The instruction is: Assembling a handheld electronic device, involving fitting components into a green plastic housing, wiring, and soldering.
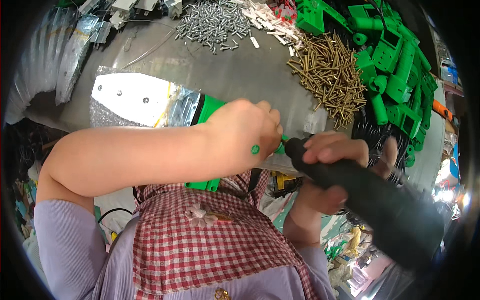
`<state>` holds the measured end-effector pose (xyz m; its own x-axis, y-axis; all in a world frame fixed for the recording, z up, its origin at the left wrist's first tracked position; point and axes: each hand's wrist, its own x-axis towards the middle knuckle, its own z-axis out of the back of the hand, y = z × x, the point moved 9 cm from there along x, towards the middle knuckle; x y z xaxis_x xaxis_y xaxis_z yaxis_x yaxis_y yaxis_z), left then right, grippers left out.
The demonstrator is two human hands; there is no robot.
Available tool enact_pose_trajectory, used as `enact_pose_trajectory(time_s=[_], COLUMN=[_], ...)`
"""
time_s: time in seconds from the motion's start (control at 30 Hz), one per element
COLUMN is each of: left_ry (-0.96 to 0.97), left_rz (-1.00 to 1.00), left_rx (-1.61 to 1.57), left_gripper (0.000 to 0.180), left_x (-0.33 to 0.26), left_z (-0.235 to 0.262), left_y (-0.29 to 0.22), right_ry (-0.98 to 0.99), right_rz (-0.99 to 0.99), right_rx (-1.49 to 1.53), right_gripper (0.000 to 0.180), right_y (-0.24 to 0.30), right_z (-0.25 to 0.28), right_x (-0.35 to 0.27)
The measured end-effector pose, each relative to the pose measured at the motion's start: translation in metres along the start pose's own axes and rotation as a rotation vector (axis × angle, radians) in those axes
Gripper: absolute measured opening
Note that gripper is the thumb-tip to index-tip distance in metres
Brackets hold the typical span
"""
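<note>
My left hand (245, 131) is closed round a green plastic housing (211, 107), covering most of it. Out of its left end runs a flat, bright metal plate (135, 100) with dark holes, partly wrapped in clear bubble film. My right hand (332, 160) grips a black power screwdriver (385, 210), blurred by motion. The screwdriver's tip points left at a small green end of the housing, right beside my left fingers. Whether the tip touches a screw there is hidden.
Beyond my hands lie a heap of brass-coloured long screws (332, 75), a pile of silver screws (212, 22) and small white strips (267, 22). Green plastic housings (400, 70) are stacked at the right over black cables. Wrapped metal plates (75, 45) sit at the far left of the grey table (240, 72).
</note>
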<state>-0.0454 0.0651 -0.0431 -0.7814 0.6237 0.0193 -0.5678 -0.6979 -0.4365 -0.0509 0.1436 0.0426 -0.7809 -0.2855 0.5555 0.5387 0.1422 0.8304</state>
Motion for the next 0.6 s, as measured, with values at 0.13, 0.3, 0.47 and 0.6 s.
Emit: enact_pose_trajectory(time_s=[0.13, 0.3, 0.47, 0.6], left_ry=[-0.051, -0.058, -0.061, -0.083], left_rz=[-0.036, -0.047, -0.073, -0.092], left_rx=[-0.085, -0.107, -0.143, -0.115], left_gripper=[0.027, 0.027, 0.026, 0.024], left_x=[-0.002, -0.004, -0.003, 0.002], left_z=[0.002, 0.001, 0.003, 0.008], left_y=[0.002, 0.004, 0.002, -0.002], right_ry=[-0.235, 0.02, 0.094, 0.063], right_rz=[-0.049, 0.071, 0.046, 0.008], right_rx=[0.226, -0.007, 0.061, 0.086], right_gripper=[0.087, 0.074, 0.075, 0.083], right_y=[0.008, -0.001, -0.005, 0.006], right_z=[0.019, 0.0, -0.004, -0.005], right_x=[-0.011, -0.002, -0.001, -0.007])
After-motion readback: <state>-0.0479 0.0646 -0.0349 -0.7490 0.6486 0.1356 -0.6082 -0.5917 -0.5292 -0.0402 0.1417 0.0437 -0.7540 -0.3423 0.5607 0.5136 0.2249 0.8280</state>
